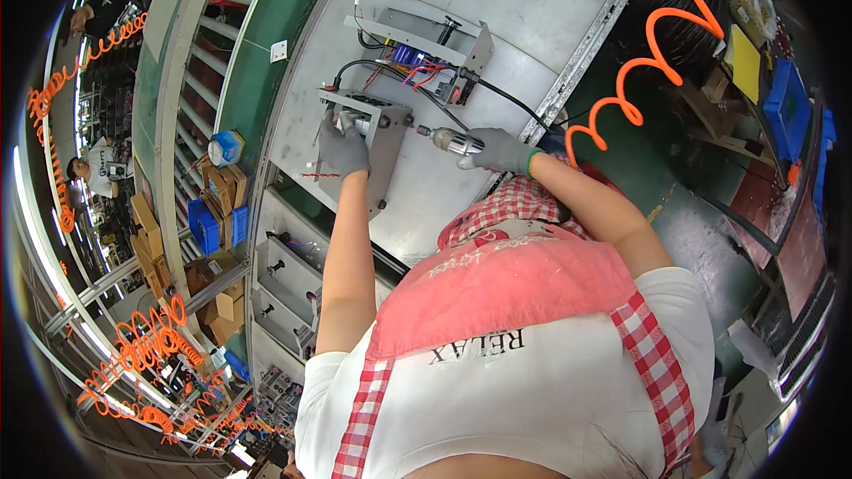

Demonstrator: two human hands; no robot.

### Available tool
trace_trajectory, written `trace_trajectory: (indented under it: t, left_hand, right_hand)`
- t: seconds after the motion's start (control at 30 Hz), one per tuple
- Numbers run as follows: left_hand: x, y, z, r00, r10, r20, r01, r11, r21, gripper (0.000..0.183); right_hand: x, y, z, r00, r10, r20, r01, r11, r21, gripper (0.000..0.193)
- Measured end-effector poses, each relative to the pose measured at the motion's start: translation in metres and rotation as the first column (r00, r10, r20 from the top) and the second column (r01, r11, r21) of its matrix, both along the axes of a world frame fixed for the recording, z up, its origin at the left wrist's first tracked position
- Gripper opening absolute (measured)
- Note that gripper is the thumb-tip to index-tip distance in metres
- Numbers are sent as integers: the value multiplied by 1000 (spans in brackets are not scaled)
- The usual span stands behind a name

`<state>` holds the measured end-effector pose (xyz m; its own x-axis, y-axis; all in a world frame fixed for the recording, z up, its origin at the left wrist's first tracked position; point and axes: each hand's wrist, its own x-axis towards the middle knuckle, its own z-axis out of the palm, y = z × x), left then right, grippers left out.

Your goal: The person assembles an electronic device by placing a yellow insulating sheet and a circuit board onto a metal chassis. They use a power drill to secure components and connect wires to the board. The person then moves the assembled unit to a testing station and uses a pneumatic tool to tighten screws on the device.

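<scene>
My right hand (502, 152), in a grey glove, is wrapped round a pneumatic screwdriver (451, 140). The tool points left, its tip close to the side wall of a grey metal housing (388, 153); whether it touches a screw I cannot tell. Inside the housing's open side, my gloved left hand (343, 144) closes on a small pale part (360, 125), mostly hidden by the fingers. Just beyond stands a second metal housing (479, 51), with a bundle of coloured wires (417, 66) and a black cable (510, 96) coming out of it.
Both housings rest on a pale metal worktop (524, 27). An orange coiled hose (626, 111) hangs at the right. To the left runs a roller conveyor (200, 98) with cardboard pieces and a blue bin (206, 225). Grey trays (282, 279) with parts lie below left.
</scene>
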<state>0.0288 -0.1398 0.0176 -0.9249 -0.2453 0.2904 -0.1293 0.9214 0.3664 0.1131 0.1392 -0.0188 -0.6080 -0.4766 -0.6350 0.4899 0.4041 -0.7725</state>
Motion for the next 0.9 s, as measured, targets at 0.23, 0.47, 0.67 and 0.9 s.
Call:
trace_trajectory:
  t: [0.23, 0.47, 0.67, 0.9]
  left_hand:
    - [90, -37, 29, 920, -231, 316, 350, 846, -402, 49]
    - [53, -100, 47, 815, -145, 561, 438, 788, -433, 55]
    - [3, -89, 99, 707, 175, 685, 546, 482, -686, 29]
    - [-10, 24, 63, 709, -33, 704, 612, 524, -592, 26]
  right_hand:
    - [60, 73, 48, 977, -88, -193, 129, 969, 209, 60]
    - [44, -6, 20, 788, 436, -436, -366, 900, 237, 75]
    - [46, -109, 42, 839, 439, -322, -447, 893, 53, 44]
    - [44, -1, -28, 739, 576, -350, -416, 799, 435, 41]
